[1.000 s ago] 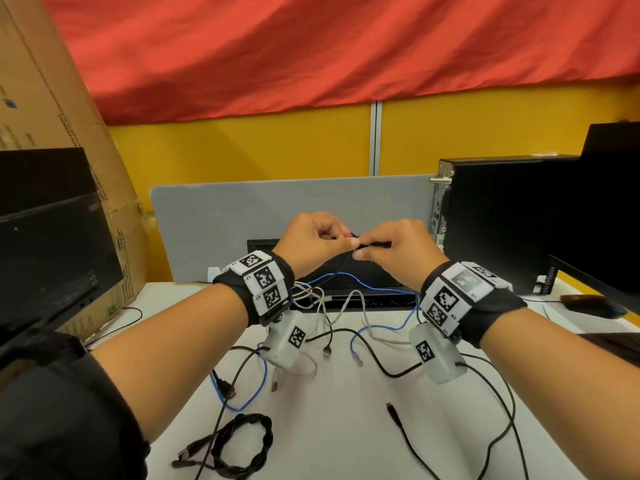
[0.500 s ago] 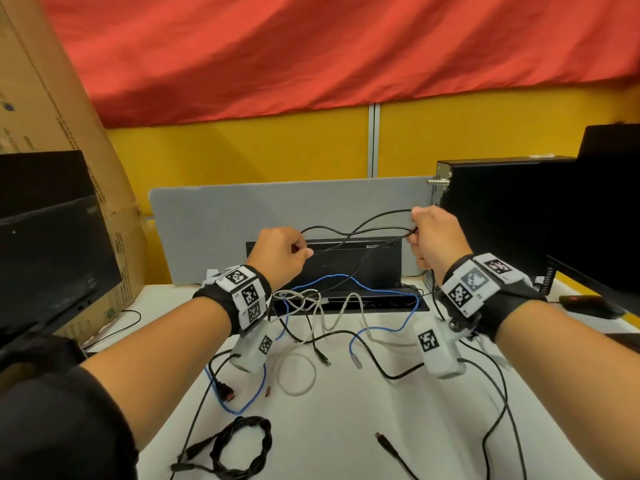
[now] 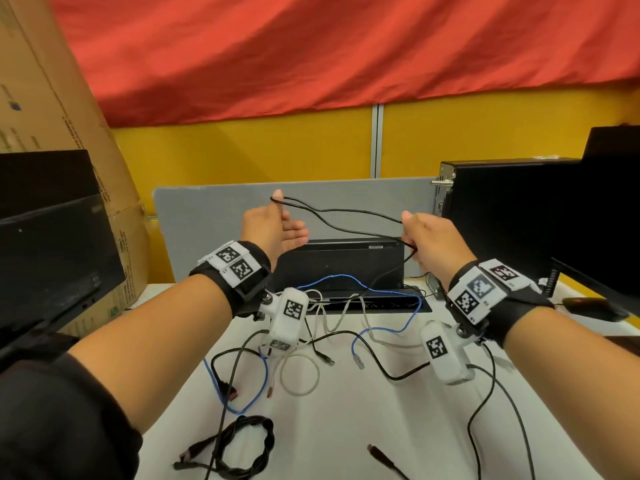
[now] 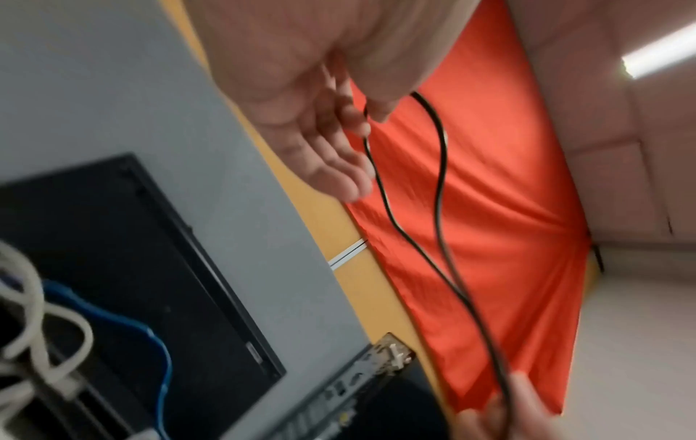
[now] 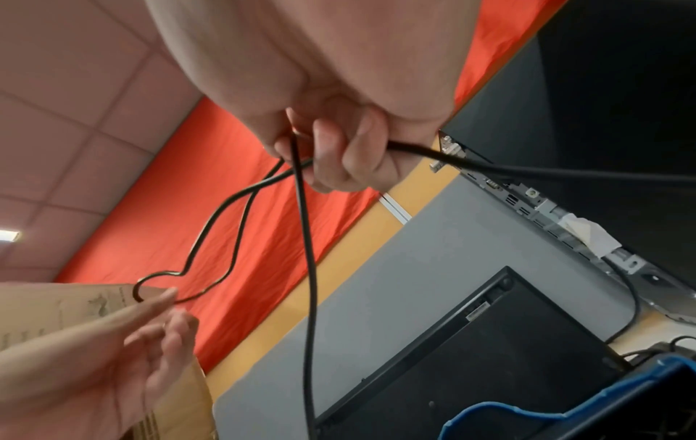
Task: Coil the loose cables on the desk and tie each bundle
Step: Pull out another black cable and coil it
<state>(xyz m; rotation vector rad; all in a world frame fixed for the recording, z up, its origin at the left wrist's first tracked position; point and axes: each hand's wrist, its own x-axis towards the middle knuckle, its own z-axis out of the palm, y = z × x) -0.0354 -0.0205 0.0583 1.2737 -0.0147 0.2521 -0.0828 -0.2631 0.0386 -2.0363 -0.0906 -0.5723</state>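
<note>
A thin black cable (image 3: 346,213) stretches in a doubled loop between my two raised hands, above the desk. My left hand (image 3: 277,226) is up with fingers straight, and the loop's end hooks over its thumb; the left wrist view shows the two strands (image 4: 440,166) running off from the hand (image 4: 320,143). My right hand (image 3: 429,240) grips the strands in curled fingers, seen close in the right wrist view (image 5: 339,148), where the cable (image 5: 305,238) also hangs down to the desk. One black bundle (image 3: 242,448) lies coiled near the front edge.
Loose blue cable (image 3: 391,296), grey-white cables (image 3: 301,372) and more black cable lie tangled on the white desk (image 3: 346,427). A black box (image 3: 339,265) stands before a grey divider (image 3: 214,220). A computer tower (image 3: 502,220) is right, a monitor (image 3: 52,254) and cardboard box (image 3: 52,116) left.
My hands, pinching the cable together a second ago, have moved apart and up. The left hand has opened, with the loop now over its thumb; the right keeps its grip.
</note>
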